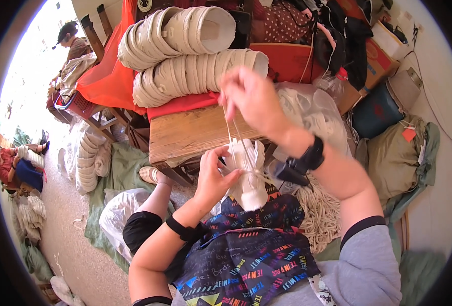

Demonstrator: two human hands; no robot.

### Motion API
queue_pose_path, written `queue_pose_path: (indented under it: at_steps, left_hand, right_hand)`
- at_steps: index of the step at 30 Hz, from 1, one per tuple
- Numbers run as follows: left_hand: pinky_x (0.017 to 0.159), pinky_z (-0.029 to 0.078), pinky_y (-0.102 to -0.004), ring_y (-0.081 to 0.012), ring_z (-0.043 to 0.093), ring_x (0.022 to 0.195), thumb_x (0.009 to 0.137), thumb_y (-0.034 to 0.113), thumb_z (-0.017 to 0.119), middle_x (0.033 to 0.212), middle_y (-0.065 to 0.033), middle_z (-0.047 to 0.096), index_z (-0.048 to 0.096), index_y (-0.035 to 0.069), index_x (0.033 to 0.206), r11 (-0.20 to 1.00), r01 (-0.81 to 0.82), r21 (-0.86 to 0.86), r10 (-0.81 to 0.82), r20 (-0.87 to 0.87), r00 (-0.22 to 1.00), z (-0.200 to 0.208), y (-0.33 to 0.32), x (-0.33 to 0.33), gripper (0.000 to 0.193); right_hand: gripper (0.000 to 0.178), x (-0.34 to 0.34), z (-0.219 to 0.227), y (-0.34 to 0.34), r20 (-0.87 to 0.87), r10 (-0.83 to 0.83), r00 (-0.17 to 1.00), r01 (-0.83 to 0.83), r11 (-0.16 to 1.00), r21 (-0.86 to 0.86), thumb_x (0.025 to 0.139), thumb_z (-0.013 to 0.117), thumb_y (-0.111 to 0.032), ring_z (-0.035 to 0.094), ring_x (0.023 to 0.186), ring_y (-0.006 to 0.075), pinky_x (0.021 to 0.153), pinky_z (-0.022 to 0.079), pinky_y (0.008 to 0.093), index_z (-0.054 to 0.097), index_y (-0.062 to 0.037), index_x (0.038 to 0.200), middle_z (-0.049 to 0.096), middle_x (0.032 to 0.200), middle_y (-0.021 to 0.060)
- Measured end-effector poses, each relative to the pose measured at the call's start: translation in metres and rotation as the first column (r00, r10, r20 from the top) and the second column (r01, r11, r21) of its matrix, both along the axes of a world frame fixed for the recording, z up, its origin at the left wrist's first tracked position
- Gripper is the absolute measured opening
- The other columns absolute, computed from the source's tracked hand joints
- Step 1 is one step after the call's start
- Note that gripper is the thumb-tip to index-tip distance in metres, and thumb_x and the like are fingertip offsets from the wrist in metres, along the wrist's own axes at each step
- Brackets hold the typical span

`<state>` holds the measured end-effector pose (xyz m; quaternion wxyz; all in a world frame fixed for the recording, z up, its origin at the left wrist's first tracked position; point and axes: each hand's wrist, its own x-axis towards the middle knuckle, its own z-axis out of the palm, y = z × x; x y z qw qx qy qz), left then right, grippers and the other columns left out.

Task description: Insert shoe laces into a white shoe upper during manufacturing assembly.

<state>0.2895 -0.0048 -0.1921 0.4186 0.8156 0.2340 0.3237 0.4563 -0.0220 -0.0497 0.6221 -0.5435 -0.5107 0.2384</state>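
Observation:
A bundle of white knitted fabric (250, 189), perhaps gloves, rests upright on my lap against the bench edge. Thin cream cord (237, 131) wraps around its middle and runs up in two strands. My left hand (213, 171) is closed on the bundle's left side, its thumb pressed where the cord crosses. Above the bench, my right hand (251, 97) is raised and slightly blurred, with the cord's upper end pinched in its fingers and the strands pulled tight.
A wooden bench (185, 133) stands ahead, with two long stacks of nested cream fabric pieces (180, 76) behind. Loose cords (318, 214) lie right of my lap, beside a clear plastic bag (318, 112). Other people (75, 48) sit at the left.

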Motion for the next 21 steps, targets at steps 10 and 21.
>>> queue_pose_path:
  at_steps: [10,21]
  left_hand:
    - [0.07,0.043,-0.022,-0.0063,0.044,0.073,0.093,0.013,0.064,0.092,0.0013,0.053,0.053,0.002,0.126,0.803,0.327,-0.498,-0.295,0.144,0.944,0.029,-0.004,-0.005,0.036]
    - [0.07,0.039,-0.0231,-0.0061,0.044,0.076,0.106,0.029,0.042,0.079,0.0043,0.051,0.058,0.005,0.084,0.572,0.464,-0.677,-0.492,0.169,0.854,0.09,-0.038,-0.026,0.037]
  right_hand:
    - [0.015,0.002,0.178,0.013,0.227,-0.046,0.973,-0.109,0.775,0.622,0.098,0.054,-0.012,0.062,0.059,0.0132,0.071,0.049,0.0263,0.057,0.0027,0.098,0.064,0.07,0.0082]
    - [0.015,0.089,0.049,0.022,0.252,-0.148,0.956,0.151,0.989,0.007,0.094,0.057,-0.012,0.057,0.052,0.008,0.049,0.047,0.0228,0.061,0.0015,0.097,0.066,0.075,0.0078]
